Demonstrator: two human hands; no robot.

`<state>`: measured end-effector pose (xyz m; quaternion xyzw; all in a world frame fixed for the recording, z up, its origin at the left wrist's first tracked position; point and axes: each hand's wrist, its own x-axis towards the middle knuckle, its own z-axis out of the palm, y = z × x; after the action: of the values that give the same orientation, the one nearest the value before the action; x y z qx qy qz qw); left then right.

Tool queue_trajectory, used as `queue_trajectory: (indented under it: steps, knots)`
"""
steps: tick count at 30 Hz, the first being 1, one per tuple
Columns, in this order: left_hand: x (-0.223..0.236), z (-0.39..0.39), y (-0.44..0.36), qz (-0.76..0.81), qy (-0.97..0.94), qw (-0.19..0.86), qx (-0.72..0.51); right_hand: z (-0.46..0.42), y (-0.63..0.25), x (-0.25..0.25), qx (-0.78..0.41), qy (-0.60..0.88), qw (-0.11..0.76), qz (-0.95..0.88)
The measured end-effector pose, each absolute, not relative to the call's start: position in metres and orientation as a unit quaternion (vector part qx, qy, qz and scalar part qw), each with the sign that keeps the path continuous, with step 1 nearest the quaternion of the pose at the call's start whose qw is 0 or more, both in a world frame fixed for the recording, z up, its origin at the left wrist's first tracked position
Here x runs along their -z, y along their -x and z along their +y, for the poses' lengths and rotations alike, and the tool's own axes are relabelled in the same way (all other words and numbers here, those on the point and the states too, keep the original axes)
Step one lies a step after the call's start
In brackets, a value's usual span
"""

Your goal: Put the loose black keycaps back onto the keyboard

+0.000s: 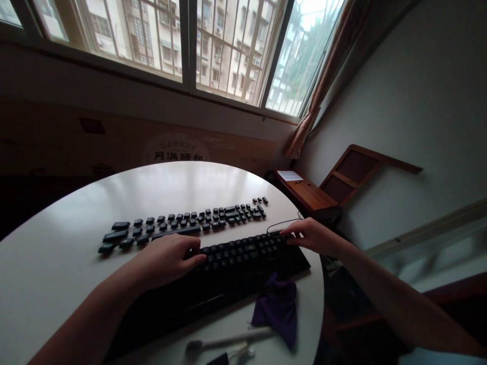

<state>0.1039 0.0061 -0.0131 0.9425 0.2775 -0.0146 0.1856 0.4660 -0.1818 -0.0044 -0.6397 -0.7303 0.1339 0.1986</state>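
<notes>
A black keyboard (243, 251) lies at a slant on the white round table (144, 185). Some of its keys are in place, while its near and left parts look bare and dark. My left hand (171, 256) is closed at the keyboard's far side, thumb at the keys and the other fingers curled over the far edge. At the far right corner, the fingers of my right hand (310, 234) are closed on the keyboard's edge; their tips are partly hidden. Beyond the keyboard, several loose black keycaps (186, 218) lie in rows, with a long space bar key (177, 230) among them.
A purple cloth (276, 312) lies against the keyboard's near side. Beside it are a brush (228, 342) with dark bristles and a small dark and pale item (224, 357) I cannot make out. A thin cable (283, 221) runs off right, towards a wooden chair (315, 195) with paper on it.
</notes>
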Motion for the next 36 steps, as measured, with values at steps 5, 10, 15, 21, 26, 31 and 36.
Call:
queue_trajectory:
  steps: [5,10,15,21,26,31,36]
  knots:
    - [0.014,0.007,-0.105,0.276,-0.942,0.19,0.014,-0.196,-0.458,0.025,-0.057,0.67,0.188,-0.716]
    - [0.013,0.006,-0.105,0.279,-0.94,0.194,0.01,-0.193,-0.455,0.037,-0.008,0.654,0.167,-0.738]
    - [0.014,0.008,-0.104,0.277,-0.94,0.199,0.007,-0.194,-0.452,0.04,0.002,0.649,0.183,-0.738]
    - [0.013,0.007,-0.104,0.277,-0.941,0.194,0.017,-0.195,-0.451,0.039,-0.005,0.642,0.192,-0.743]
    - [0.013,0.007,-0.103,0.275,-0.941,0.198,0.01,-0.195,-0.447,0.037,0.012,0.635,0.187,-0.75]
    - [0.013,0.007,-0.102,0.278,-0.94,0.198,0.007,-0.203,-0.448,0.034,0.032,0.657,0.143,-0.74]
    - [0.012,0.006,-0.102,0.276,-0.939,0.205,0.001,-0.191,-0.458,0.02,-0.002,0.632,0.157,-0.759]
